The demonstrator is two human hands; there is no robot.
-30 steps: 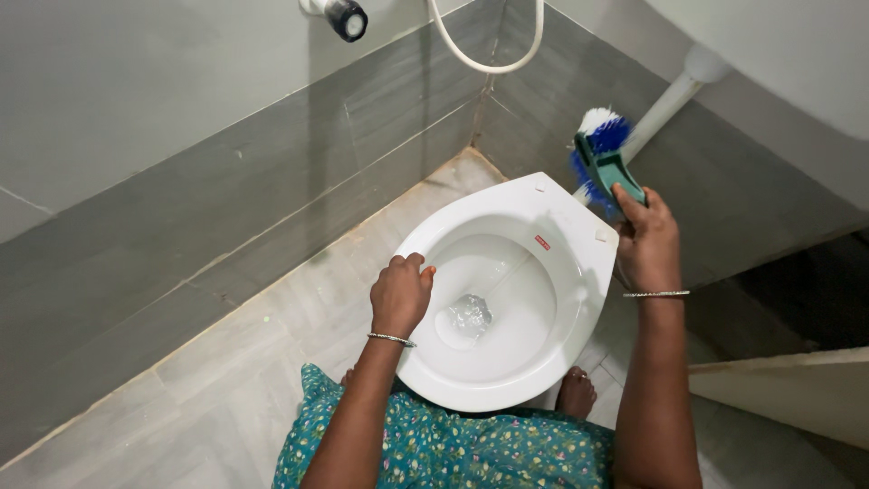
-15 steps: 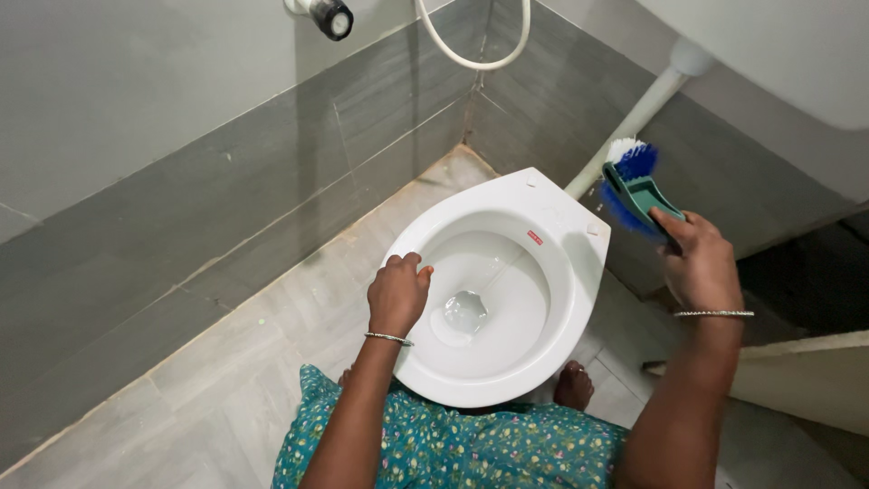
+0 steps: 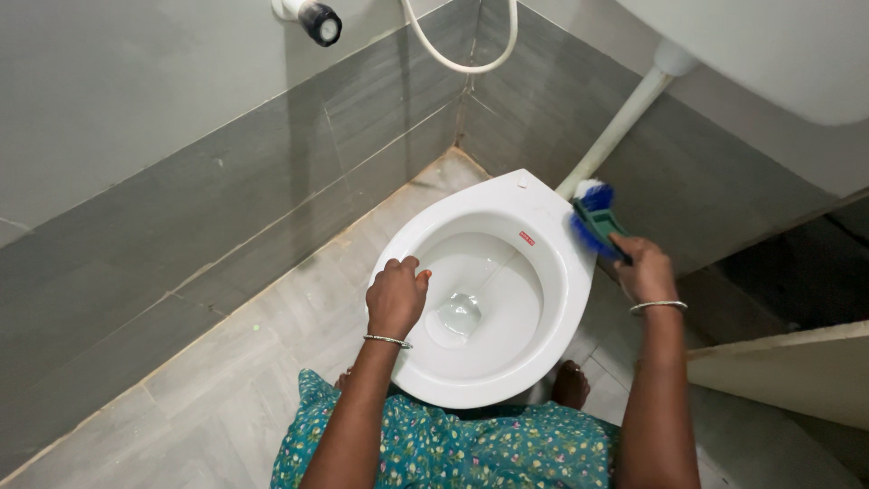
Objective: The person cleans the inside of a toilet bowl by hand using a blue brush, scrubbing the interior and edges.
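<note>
In the middle of the frame a white toilet bowl (image 3: 507, 362) sits in the corner of a grey tiled room, seat and lid absent or out of sight, with a little water pooled at its bottom. The left hand (image 3: 395, 297) rests on the left part of the rim, fingers curled together over the edge, apparently as a prop while the person leans over the bowl. The right hand (image 3: 644, 268), right of centre, is clamped around the green handle of a scrubbing brush (image 3: 593, 220), its blue and white bristles turned down and pressed against the outer right edge of the rim, near the back; held that way the bristles meet the porcelain squarely. Just behind the brush a white pipe (image 3: 620, 122) slants up to the cistern (image 3: 778, 54) in the upper right. A white hose (image 3: 457, 54) loops down at top centre, and a spray nozzle (image 3: 312, 18) hangs on the wall at upper left. Bare toes (image 3: 572, 385) show beside the bowl's base, above a green patterned dress (image 3: 453, 448) at the bottom.
</note>
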